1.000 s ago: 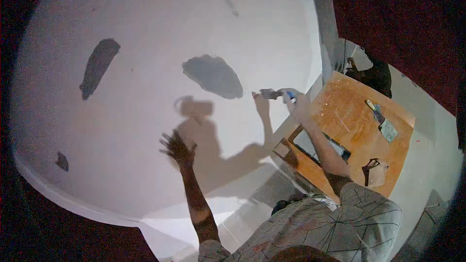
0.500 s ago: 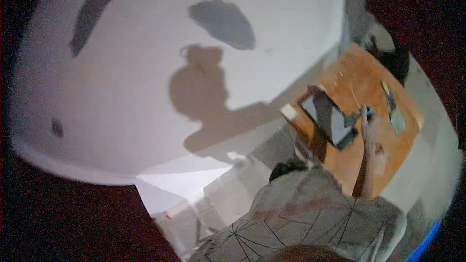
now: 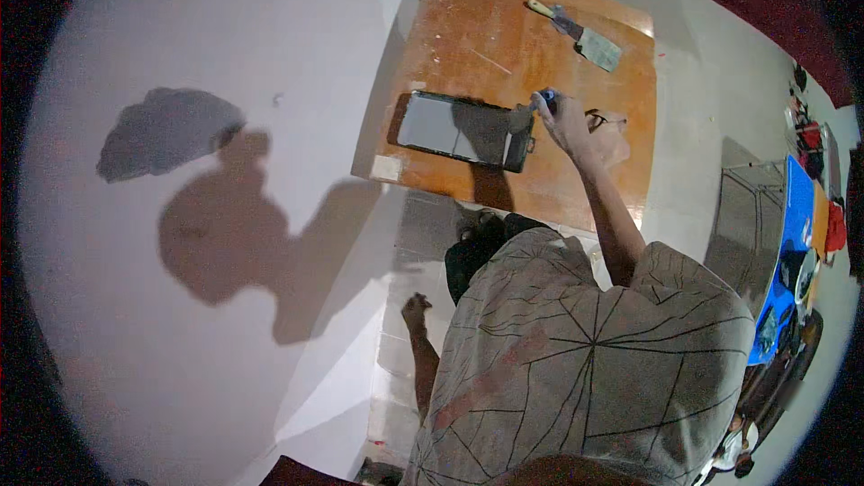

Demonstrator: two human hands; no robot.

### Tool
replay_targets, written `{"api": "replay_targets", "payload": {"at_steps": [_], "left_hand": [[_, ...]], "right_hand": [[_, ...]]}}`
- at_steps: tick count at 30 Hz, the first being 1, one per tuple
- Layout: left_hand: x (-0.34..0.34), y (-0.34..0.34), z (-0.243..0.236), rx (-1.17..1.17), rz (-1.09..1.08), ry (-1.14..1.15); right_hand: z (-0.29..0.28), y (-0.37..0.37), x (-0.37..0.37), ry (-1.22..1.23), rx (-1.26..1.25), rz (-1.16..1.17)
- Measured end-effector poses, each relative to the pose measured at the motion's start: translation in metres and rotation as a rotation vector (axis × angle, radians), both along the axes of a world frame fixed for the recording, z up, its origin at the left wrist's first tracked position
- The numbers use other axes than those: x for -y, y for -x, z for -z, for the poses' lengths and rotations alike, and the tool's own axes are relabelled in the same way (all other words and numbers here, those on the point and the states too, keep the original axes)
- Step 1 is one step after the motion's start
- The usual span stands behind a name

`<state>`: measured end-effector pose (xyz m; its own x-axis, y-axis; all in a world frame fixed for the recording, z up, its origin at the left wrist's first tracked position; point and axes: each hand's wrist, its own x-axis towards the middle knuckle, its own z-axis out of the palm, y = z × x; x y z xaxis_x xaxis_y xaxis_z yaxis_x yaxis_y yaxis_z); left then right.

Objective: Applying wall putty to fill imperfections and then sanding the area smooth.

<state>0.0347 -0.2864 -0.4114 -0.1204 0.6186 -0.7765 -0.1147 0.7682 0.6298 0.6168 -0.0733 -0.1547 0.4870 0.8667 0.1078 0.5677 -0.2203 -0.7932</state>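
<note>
My right hand [image 3: 562, 126] is closed around a small tool with a dark blue handle [image 3: 547, 97], over the wooden board; the tool's far end is too blurred to make out. Just left of it lies a rectangular black-rimmed tray [image 3: 430, 123] with a light grey inside, partly in shadow. Low at the left, beside my body, my left hand [image 3: 415, 304] hangs with loosely bent fingers and nothing visible in it. A scraper [image 3: 598, 49] with a pale yellow handle and wide flat blade rests on the board's far right part.
The orange-brown wooden board [image 3: 486, 22] stands close to a white wall [image 3: 297, 36] with a dark grey patch [image 3: 162, 132]. A small white block [image 3: 388, 168] sits at its near left corner. A crumpled light-brown piece [image 3: 608, 144] lies by my right wrist. Farther right is a blue-topped table [image 3: 796, 207].
My view has swung right, so the board now sits nearer the middle and the blue-topped table shows. My left hand shows more clearly beside my body. The right hand still grips the blue-handled tool.
</note>
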Motion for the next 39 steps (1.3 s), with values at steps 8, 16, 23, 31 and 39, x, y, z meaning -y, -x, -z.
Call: {"api": "replay_targets", "payload": {"at_steps": [8, 16, 23, 31, 39], "left_hand": [[-0.099, -0.067, -0.033, -0.148, 0.349, -0.433], [-0.08, -0.079, -0.037, -0.107, 0.585, 0.059], [-0.042, -0.054, -0.068, -0.074, 0.2, 0.058], [-0.017, -0.047, -0.028, 0.019, 0.385, 0.053], [-0.081, -0.084, -0.01, 0.05, 0.345, 0.042]], "right_hand": [[0.018, 0.009, 0.027, 0.065, -0.043, 0.12], [0.015, 0.004, 0.009, 0.132, 0.086, -0.096], [0.041, 0.012, 0.074, 0.146, -0.016, 0.123], [0.048, 0.018, 0.044, 0.036, -0.056, -0.098], [0.07, 0.009, 0.067, 0.02, 0.039, -0.018]]}}
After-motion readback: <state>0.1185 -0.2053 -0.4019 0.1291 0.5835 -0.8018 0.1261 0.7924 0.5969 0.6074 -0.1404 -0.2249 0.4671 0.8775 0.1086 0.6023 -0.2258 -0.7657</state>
